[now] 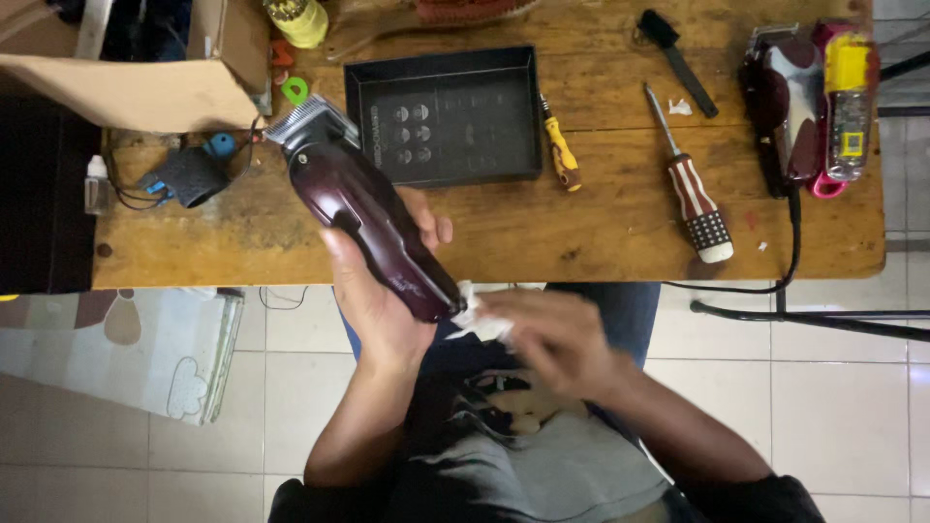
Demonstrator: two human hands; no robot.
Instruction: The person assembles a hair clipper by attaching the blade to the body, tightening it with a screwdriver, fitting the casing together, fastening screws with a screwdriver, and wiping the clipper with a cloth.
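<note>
My left hand (380,291) grips a dark maroon hair clipper (363,208), its metal blade pointing up and left over the wooden table (581,232). My right hand (557,334), blurred, holds a crumpled white tissue (480,315) pressed against the clipper's lower end, just below the table's front edge.
A black tray (446,114) lies behind the clipper. To its right are a yellow screwdriver (560,145), a striped-handle screwdriver (690,189), a small black brush (675,58), a second corded clipper (787,102) and a bottle (850,97). A cardboard box (145,77) stands at the left.
</note>
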